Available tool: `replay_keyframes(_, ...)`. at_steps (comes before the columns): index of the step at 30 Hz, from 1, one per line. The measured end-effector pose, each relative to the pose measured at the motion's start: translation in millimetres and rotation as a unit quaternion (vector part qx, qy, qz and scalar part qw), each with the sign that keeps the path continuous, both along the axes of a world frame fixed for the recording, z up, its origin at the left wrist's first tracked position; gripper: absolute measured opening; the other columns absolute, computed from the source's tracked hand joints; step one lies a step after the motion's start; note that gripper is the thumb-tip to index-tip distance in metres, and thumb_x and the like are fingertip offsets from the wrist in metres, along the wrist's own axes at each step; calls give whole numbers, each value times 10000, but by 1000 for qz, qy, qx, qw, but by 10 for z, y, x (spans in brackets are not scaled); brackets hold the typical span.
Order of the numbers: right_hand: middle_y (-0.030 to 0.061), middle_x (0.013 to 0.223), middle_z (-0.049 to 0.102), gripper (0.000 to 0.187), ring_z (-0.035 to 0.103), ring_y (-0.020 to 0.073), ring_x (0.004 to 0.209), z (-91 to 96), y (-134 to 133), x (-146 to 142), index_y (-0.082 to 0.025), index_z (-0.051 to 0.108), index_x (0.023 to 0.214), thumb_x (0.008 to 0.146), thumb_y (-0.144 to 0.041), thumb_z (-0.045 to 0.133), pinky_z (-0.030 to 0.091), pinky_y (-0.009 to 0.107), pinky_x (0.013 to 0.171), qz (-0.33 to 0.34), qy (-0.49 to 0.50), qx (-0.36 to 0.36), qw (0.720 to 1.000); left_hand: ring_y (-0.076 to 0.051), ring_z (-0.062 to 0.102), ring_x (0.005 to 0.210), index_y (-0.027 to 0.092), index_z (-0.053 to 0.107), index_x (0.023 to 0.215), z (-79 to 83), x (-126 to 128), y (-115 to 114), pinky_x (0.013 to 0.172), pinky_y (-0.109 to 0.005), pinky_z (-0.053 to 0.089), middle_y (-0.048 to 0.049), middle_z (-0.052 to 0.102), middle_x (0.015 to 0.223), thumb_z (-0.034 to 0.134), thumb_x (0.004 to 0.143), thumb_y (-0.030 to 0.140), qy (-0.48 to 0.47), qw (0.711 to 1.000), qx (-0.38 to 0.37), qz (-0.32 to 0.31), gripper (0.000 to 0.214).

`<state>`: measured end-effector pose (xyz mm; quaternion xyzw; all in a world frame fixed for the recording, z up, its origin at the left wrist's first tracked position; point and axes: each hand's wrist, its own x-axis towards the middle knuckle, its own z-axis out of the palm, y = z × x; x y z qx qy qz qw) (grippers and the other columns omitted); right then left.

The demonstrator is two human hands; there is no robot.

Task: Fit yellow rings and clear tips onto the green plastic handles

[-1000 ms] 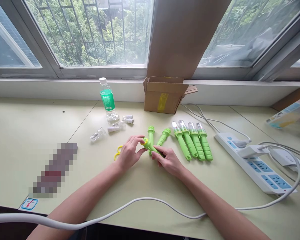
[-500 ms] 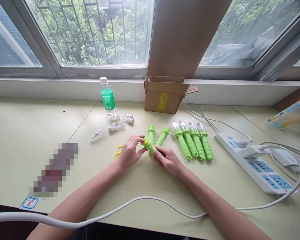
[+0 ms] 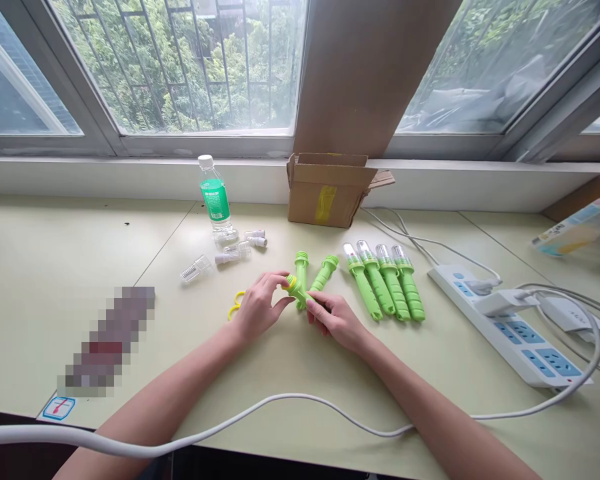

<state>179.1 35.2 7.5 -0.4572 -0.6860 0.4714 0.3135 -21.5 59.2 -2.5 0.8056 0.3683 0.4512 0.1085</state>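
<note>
Between my hands is a green plastic flashlight handle (image 3: 300, 292), tilted, with a yellow ring (image 3: 289, 283) around its threaded neck. My left hand (image 3: 260, 301) pinches that ring with thumb and fingertips. The lower part of the handle is gripped by my right hand (image 3: 337, 319), which hides its end. Just behind lie two more green handles, one pointing away (image 3: 301, 263) and one slanted right (image 3: 326, 272). Other yellow rings (image 3: 236, 305) rest on the table, partly hidden behind my left hand.
Several green flashlights with clear caps (image 3: 387, 283) lie at right. Clear caps and white inserts (image 3: 235, 252) are scattered near a water bottle (image 3: 214, 197). An open cardboard box (image 3: 325, 197) stands behind. A power strip (image 3: 510, 327) lies right; its white cable (image 3: 290, 395) crosses the front over my forearms.
</note>
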Motion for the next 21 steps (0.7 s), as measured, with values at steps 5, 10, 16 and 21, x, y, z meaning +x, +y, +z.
replay_keyframes(5, -2, 644, 550, 336, 438, 83, 419, 2, 1, 7, -163, 577, 835, 916, -459, 440, 330, 228, 403, 3, 6, -6, 1000, -199, 620, 983, 204, 506, 917, 17, -4, -5, 799, -368, 538, -72, 641, 1093, 617, 828, 221, 4, 1000, 11, 3, 143)
replay_keyframes(10, 1, 654, 562, 317, 447, 81, 419, 23, 2, 6, -162, 590, 867, 898, -456, 477, 344, 226, 405, 1, 4, -2, 1000, -192, 622, 977, 207, 511, 897, 10, -3, -17, 809, -360, 534, -62, 647, 1086, 628, 823, 238, -1, 1000, 11, 13, 142)
replay_keyframes(16, -38, 612, 539, 338, 430, 87, 430, 20, -4, -13, -201, 522, 1047, 801, -403, 637, 337, 209, 395, -28, 16, -18, 999, -182, 620, 978, 212, 513, 957, -16, 16, -34, 797, -339, 541, -63, 646, 1099, 625, 825, 226, -4, 1000, 20, 22, 174)
replay_keyframes(21, -11, 657, 595, 262, 434, 88, 454, 13, 3, -12, -196, 540, 971, 819, -397, 614, 360, 207, 406, -28, 26, -23, 999, -183, 620, 964, 205, 521, 921, 4, 5, -29, 800, -341, 533, -62, 645, 1077, 627, 825, 228, -7, 999, 30, 14, 145)
